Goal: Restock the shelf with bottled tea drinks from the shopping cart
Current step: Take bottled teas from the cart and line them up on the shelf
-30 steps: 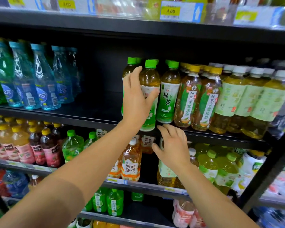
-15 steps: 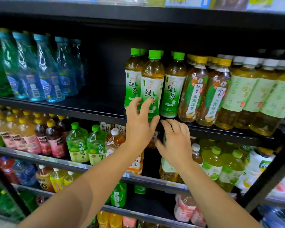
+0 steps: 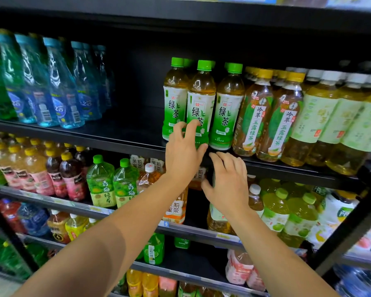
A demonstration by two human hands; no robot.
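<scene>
Three green-capped green tea bottles stand upright in a front row on the black shelf (image 3: 107, 139): left (image 3: 173, 97), middle (image 3: 200, 93) and right (image 3: 228, 108), with more behind them. My left hand (image 3: 183, 155) is in front of the middle bottle's lower label, fingers loosely curled and apart, holding nothing. My right hand (image 3: 228, 183) is just below and to the right, its straight fingers lying against the shelf's front edge. The shopping cart is out of view.
Left of the green tea the shelf board shows a dark gap (image 3: 137, 123), then blue bottles (image 3: 60, 97). Yellow-capped tea bottles (image 3: 258, 116) and white-capped ones (image 3: 315, 118) crowd the right. Lower shelves (image 3: 84, 207) are packed with mixed drinks.
My left hand let go of the middle green tea bottle, which now stands on the shelf, and dropped to its base. The view tilted down slightly; my right hand stayed at the shelf edge.
</scene>
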